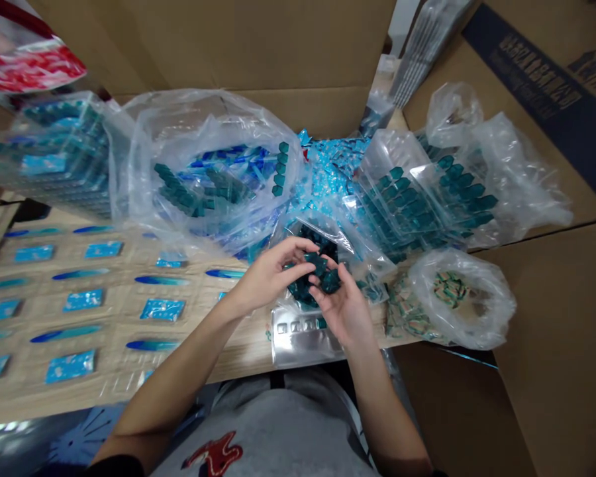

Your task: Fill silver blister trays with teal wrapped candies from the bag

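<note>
Near the front of the table, my two hands meet over a clear bag of dark green faceted pieces. My left hand has its thumb and fingers closed around one dark green faceted piece. Close beside it, the curled fingers of my right hand hold another dark green piece. The fingers partly cover both pieces. Beneath my hands lies a clear plastic blister tray with a row of small cavities, and a green piece sits at the row's right end.
On the left, blister packs hold blue sachets and blue pen-like sticks. Behind are a large plastic bag, loose blue sachets and stacked trays of green pieces. A rolled-open bag stands right, beside cardboard.
</note>
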Demonstrator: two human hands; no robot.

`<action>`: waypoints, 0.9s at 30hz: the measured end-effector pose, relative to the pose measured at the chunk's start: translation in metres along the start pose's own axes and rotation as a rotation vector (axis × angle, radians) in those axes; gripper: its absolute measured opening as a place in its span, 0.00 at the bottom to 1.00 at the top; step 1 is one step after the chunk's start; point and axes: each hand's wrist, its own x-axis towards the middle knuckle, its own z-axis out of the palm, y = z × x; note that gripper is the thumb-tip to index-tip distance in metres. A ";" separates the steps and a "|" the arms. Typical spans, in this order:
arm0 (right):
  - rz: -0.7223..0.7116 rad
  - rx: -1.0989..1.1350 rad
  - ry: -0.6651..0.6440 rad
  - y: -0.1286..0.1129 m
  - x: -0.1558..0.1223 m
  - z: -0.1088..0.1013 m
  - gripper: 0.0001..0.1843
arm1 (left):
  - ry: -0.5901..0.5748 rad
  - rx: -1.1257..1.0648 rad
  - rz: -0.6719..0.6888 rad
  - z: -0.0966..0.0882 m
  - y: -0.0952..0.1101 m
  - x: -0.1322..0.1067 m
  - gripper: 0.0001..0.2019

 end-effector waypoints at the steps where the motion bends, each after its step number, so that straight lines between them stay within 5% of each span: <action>1: -0.024 -0.032 -0.013 0.001 -0.002 0.000 0.08 | 0.013 -0.049 -0.016 0.001 0.000 -0.003 0.10; 5: -0.160 -0.182 -0.080 0.003 -0.010 -0.002 0.13 | 0.040 -0.045 0.064 0.002 0.004 -0.012 0.09; 14: -0.468 -0.659 -0.093 -0.002 -0.031 -0.002 0.09 | 0.082 0.538 0.417 0.006 0.025 -0.034 0.09; 19: -0.380 -0.506 -0.172 0.005 -0.040 0.003 0.03 | 0.176 0.601 0.410 0.014 0.039 -0.047 0.08; 23: -0.277 -0.346 -0.128 0.000 -0.043 0.009 0.03 | 0.212 0.444 0.282 0.012 0.040 -0.054 0.10; 27: -0.353 -0.230 -0.030 -0.019 -0.048 0.007 0.05 | 0.252 -0.141 0.105 0.000 0.028 -0.062 0.05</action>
